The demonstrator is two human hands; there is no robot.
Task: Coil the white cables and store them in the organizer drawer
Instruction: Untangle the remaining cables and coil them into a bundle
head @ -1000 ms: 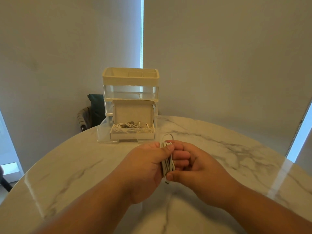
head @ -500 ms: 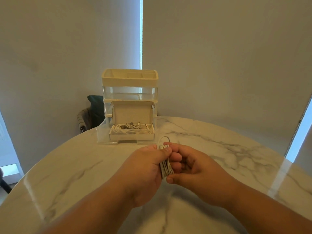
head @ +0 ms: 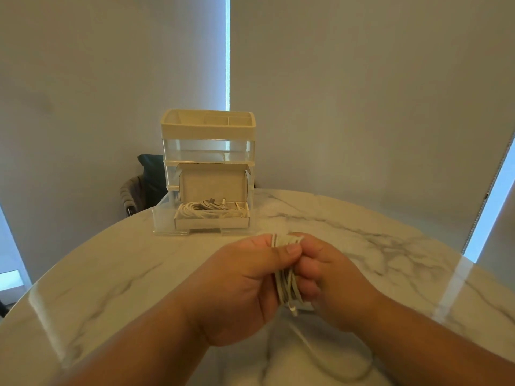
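White cable coil [head: 287, 285] still clenched between left hand [head: 245, 285] and right hand [head: 334, 282]; top loop now flattened, drawer [head: 211, 218] at 12 o'clock.

White cable [head: 287, 285], grey-veined marble table [head: 362, 246]

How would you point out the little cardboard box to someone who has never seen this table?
At the far edge of the marble table stands a cream-topped clear organizer. Its bottom drawer is pulled out, holding the cardboard box, the only opaque box, lid up, with white cables inside.
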